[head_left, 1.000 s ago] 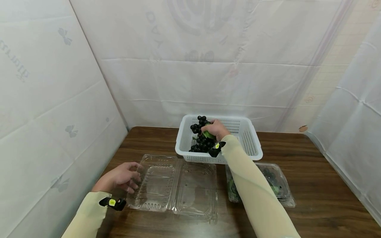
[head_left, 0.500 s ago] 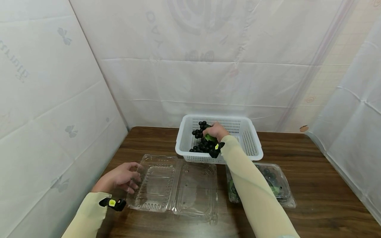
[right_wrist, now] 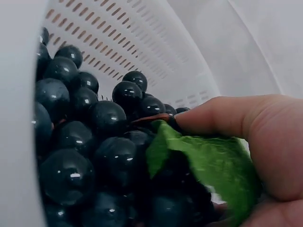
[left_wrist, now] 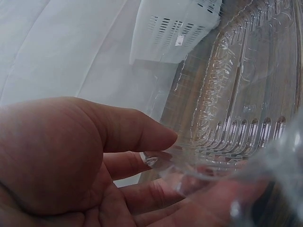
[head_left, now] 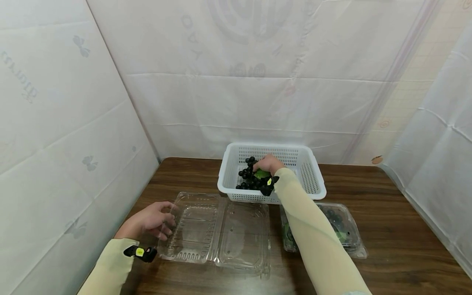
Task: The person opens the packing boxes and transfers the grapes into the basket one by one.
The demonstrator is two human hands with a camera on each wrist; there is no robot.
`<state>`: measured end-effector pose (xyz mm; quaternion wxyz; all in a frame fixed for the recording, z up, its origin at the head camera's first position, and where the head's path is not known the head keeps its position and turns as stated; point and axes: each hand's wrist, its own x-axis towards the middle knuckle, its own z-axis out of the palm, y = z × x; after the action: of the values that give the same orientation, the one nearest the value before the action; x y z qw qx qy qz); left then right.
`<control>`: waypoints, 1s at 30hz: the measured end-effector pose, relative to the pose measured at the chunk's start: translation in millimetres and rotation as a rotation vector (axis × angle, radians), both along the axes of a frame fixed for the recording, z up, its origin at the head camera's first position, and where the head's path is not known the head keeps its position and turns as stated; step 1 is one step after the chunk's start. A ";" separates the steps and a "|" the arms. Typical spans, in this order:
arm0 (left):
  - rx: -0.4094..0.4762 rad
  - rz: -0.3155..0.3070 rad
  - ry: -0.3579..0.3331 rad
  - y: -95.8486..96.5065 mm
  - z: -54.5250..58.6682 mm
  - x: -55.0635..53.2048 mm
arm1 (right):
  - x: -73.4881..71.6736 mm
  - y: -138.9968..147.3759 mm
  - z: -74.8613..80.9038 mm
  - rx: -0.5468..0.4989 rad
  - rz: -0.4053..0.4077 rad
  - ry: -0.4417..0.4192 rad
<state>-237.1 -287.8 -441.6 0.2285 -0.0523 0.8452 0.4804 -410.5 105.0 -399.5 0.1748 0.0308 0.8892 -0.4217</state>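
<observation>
In the head view, my right hand [head_left: 270, 164] reaches into a white plastic basket [head_left: 317, 180] and grips a bunch of black grapes [head_left: 248, 174]. The right wrist view shows the thumb on the bunch's brown stem [right_wrist: 151, 118], with a green leaf [right_wrist: 213, 165] against the hand; the other fingers are mostly hidden. My left hand [head_left: 153, 220] holds the left edge of an opened clear plastic clamshell [head_left: 221, 233] lying flat. In the left wrist view its thumb lies at the rim, and its fingers show through the clear plastic [left_wrist: 227, 146].
A second clear clamshell [head_left: 341, 225], closed over dark grapes and green leaves, sits at the right, partly behind my right forearm. Brown wooden table [head_left: 391, 229] extends around it. White sheeting [head_left: 221, 102] hangs behind and on both sides.
My right hand and the grape bunch have sunk a little lower into the basket, the bunch shifting slightly right. My left hand and the opened clamshell look unmoved.
</observation>
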 end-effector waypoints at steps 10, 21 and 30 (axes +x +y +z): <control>-0.041 -0.018 0.006 0.3 5.1 -2.7 | 4.6 12.0 6.5 0.011 0.035 -0.013; -0.052 0.013 -0.007 -0.6 8.8 -3.3 | 17.1 20.2 13.7 -0.024 0.054 -0.011; -0.213 -0.022 0.076 6.3 19.7 0.1 | 35.5 31.3 29.4 -0.013 0.063 0.029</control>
<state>-237.0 -281.5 -421.9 0.1945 -0.0489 0.9001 0.3867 -375.0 136.3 -370.1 0.1753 -0.0042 0.8894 -0.4221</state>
